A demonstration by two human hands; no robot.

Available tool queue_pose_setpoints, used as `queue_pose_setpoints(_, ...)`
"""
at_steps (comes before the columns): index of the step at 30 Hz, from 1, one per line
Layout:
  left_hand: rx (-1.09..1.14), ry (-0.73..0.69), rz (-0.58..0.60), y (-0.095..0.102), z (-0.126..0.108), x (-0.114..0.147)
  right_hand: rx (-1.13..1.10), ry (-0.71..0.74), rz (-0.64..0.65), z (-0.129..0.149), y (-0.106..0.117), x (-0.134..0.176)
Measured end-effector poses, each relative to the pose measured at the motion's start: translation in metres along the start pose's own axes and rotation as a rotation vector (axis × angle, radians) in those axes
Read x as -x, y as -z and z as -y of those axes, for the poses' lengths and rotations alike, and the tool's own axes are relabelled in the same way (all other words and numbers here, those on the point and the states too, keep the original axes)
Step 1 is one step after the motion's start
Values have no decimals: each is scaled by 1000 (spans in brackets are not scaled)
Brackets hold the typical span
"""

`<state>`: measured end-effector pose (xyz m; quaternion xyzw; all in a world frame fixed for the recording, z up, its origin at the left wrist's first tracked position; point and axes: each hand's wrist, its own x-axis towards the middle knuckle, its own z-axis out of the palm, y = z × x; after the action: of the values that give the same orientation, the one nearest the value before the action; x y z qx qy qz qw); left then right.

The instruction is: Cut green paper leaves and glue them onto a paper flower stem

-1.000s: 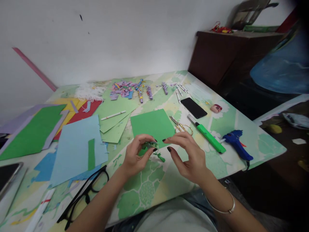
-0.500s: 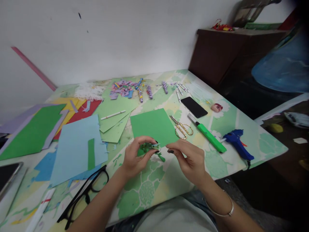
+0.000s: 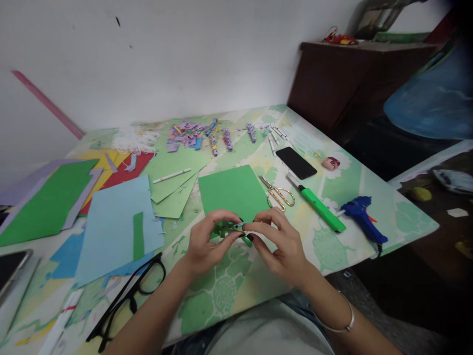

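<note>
Green cut paper (image 3: pixel 222 229), lower centre of frame, is pinched in my left hand (image 3: pixel 206 245), seemingly lengthwise toward my right hand (image 3: pixel 284 245), whose curled fingers reach its end; their grip I can't tell.

Right hand (image 3: pixel 283 244): moved in since a second ago; fingertips now at green paper piece (image 3: pixel 223 228).
Gap to left hand (image 3: pixel 210 244): closed.
Green scrap (image 3: pixel 246 241): now more covered by fingers.

No readable text, labels or numbers anywhere.
</note>
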<state>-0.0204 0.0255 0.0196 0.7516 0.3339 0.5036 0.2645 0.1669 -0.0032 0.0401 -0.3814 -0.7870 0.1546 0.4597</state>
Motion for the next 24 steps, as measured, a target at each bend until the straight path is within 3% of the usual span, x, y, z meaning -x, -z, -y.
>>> queue_pose_setpoints(7,42,35,7,-1,-1,0,-105,-68,41,1,0,0)
queue_pose_setpoints(15,100,31,-20,0,-4,0,-289,-169,-141,0,4,2)
queue_pose_setpoints(20,162,45,-36,0,-10,0,-241,-134,-89,4,6,1)
queue_pose_setpoints(24,183,-8,-50,2,-17,-1,-335,-196,-86,11,5,4)
